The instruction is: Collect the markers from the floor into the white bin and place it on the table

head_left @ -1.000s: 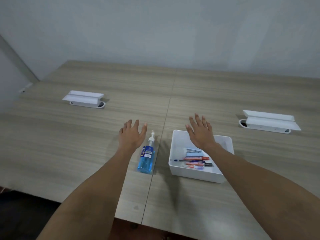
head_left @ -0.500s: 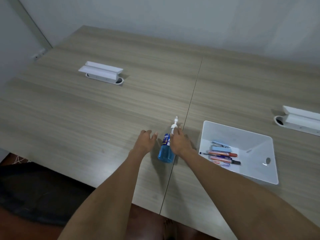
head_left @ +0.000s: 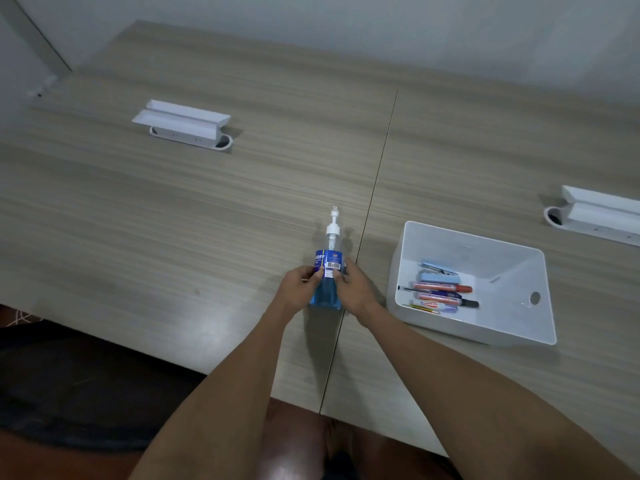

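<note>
While the white bin (head_left: 471,282) sits on the counter (head_left: 173,220) with markers (head_left: 443,296) inside, a blue bottle (head_left: 327,278) is gripped by the left hand (head_left: 299,285) and the right hand (head_left: 353,285); letting go seems next.

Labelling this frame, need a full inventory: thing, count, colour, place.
table: 1, grey-brown wood grain, fills the view
bin: 1, white, on table, right
markers: several, red, black and blue caps, lying in bin
pump bottle: 1, blue liquid, white pump, lying on table centre
cable boxes: 2, white, far left and right edge
left hand: grip on bottle's left side
right hand: grip on bottle's right side
</note>
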`<state>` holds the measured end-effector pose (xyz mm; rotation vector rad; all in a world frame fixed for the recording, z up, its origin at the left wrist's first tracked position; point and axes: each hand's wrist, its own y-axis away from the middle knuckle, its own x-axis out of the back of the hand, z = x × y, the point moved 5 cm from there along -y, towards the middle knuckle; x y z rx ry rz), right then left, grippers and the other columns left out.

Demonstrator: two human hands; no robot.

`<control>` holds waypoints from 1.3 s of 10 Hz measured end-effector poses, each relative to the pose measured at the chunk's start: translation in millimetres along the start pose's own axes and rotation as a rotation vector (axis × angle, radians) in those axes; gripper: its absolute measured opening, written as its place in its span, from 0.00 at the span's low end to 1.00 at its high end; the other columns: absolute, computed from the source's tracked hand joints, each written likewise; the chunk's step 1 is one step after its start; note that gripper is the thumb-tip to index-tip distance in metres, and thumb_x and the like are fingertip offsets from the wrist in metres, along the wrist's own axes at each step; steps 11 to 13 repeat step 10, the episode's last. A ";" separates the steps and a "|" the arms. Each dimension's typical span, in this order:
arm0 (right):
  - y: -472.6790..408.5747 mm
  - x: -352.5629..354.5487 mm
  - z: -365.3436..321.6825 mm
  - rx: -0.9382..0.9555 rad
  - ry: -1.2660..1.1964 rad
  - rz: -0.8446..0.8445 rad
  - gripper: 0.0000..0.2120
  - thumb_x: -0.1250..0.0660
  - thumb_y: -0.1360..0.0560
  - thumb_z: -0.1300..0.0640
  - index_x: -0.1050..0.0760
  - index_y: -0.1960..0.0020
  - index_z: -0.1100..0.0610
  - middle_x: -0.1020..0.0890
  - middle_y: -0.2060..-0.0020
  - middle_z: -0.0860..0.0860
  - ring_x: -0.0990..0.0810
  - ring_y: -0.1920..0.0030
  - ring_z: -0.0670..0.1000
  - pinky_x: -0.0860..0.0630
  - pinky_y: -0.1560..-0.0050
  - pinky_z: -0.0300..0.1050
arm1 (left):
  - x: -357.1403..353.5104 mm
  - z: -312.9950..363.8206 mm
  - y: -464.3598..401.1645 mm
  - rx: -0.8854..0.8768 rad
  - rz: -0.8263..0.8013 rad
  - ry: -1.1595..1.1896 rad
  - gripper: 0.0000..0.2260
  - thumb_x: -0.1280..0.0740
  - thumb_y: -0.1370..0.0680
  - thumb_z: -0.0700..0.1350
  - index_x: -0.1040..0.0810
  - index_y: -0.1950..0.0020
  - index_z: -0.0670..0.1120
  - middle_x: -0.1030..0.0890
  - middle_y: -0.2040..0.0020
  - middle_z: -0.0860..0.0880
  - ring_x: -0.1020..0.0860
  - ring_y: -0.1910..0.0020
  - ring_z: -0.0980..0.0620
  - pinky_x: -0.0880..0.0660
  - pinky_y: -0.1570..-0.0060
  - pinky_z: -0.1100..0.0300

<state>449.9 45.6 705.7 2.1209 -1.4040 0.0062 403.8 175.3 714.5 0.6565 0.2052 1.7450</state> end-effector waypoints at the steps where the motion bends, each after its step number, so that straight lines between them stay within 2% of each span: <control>1: 16.4 3.9 -18.2 0.075 -0.104 -0.024 0.15 0.40 0.19 0.66 0.29 0.36 0.52 0.21 0.44 0.47 0.21 0.42 0.53 0.23 0.41 0.46 | 9.6 8.4 9.6 -0.053 0.018 0.060 0.14 0.35 0.19 0.42 0.24 0.34 0.41 0.18 0.42 0.44 0.21 0.44 0.49 0.24 0.51 0.67; 2: 23.9 6.0 -29.8 0.126 -0.109 -0.021 0.24 0.39 0.20 0.69 0.35 0.27 0.56 0.23 0.41 0.46 0.21 0.39 0.54 0.24 0.36 0.51 | 15.9 18.8 14.3 -0.097 0.033 0.097 0.16 0.34 0.21 0.36 0.27 0.33 0.38 0.20 0.40 0.43 0.22 0.44 0.50 0.23 0.53 0.71; 3: 22.7 12.1 -39.6 0.157 -0.108 0.022 0.27 0.38 0.21 0.69 0.37 0.25 0.53 0.26 0.34 0.48 0.23 0.35 0.56 0.26 0.33 0.57 | 18.9 30.4 8.8 -0.139 0.058 0.099 0.19 0.33 0.23 0.33 0.28 0.33 0.37 0.21 0.37 0.40 0.22 0.42 0.50 0.23 0.50 0.69; 4: 15.5 20.8 -46.4 0.161 -0.074 0.074 0.26 0.37 0.21 0.68 0.36 0.26 0.51 0.25 0.33 0.49 0.23 0.34 0.55 0.27 0.32 0.57 | 15.6 41.9 -2.1 -0.144 0.062 0.121 0.18 0.34 0.23 0.31 0.29 0.33 0.36 0.21 0.37 0.41 0.23 0.42 0.50 0.24 0.48 0.67; 5: 8.1 26.5 -48.3 0.149 -0.049 0.105 0.25 0.37 0.21 0.64 0.36 0.28 0.48 0.22 0.35 0.52 0.23 0.35 0.54 0.26 0.33 0.58 | 9.8 47.0 -15.1 -0.153 0.046 0.122 0.19 0.33 0.24 0.31 0.29 0.33 0.37 0.22 0.36 0.41 0.22 0.39 0.48 0.26 0.40 0.60; 6: 7.0 31.4 -47.7 0.128 -0.028 0.120 0.23 0.36 0.21 0.64 0.35 0.29 0.49 0.21 0.37 0.52 0.22 0.36 0.54 0.26 0.34 0.57 | 3.6 45.1 -25.1 -0.148 0.016 0.138 0.20 0.33 0.24 0.31 0.30 0.32 0.38 0.22 0.35 0.41 0.22 0.37 0.48 0.26 0.37 0.57; 7: 8.3 32.6 -42.8 0.132 0.004 0.105 0.25 0.36 0.21 0.65 0.37 0.27 0.51 0.24 0.33 0.53 0.25 0.32 0.55 0.28 0.31 0.52 | -1.0 40.5 -25.7 -0.156 0.024 0.130 0.21 0.32 0.24 0.32 0.30 0.31 0.40 0.22 0.34 0.43 0.23 0.35 0.48 0.26 0.35 0.56; 8: 12.1 31.5 -41.8 0.135 0.113 0.098 0.27 0.36 0.21 0.66 0.38 0.25 0.55 0.28 0.29 0.55 0.30 0.28 0.55 0.34 0.35 0.42 | -2.4 36.0 -22.0 -0.175 0.012 0.045 0.23 0.33 0.23 0.34 0.32 0.28 0.43 0.27 0.30 0.45 0.28 0.30 0.47 0.30 0.34 0.58; 9: 12.4 28.7 -32.0 0.082 0.194 0.132 0.29 0.36 0.20 0.61 0.43 0.22 0.56 0.32 0.26 0.57 0.32 0.26 0.59 0.33 0.30 0.50 | 1.0 28.3 -11.8 -0.231 0.070 -0.155 0.27 0.33 0.21 0.41 0.38 0.24 0.45 0.35 0.26 0.43 0.32 0.28 0.45 0.31 0.31 0.53; 10: 24.2 24.7 -19.7 0.099 0.460 0.141 0.30 0.42 0.17 0.49 0.48 0.21 0.56 0.42 0.21 0.55 0.43 0.21 0.61 0.44 0.24 0.56 | 5.4 19.2 8.9 -0.327 0.167 -0.392 0.28 0.35 0.20 0.46 0.41 0.23 0.43 0.39 0.25 0.43 0.29 0.30 0.44 0.29 0.33 0.51; 13: 24.2 24.7 -19.7 0.099 0.460 0.141 0.30 0.42 0.17 0.49 0.48 0.21 0.56 0.42 0.21 0.55 0.43 0.21 0.61 0.44 0.24 0.56 | 5.4 19.2 8.9 -0.327 0.167 -0.392 0.28 0.35 0.20 0.46 0.41 0.23 0.43 0.39 0.25 0.43 0.29 0.30 0.44 0.29 0.33 0.51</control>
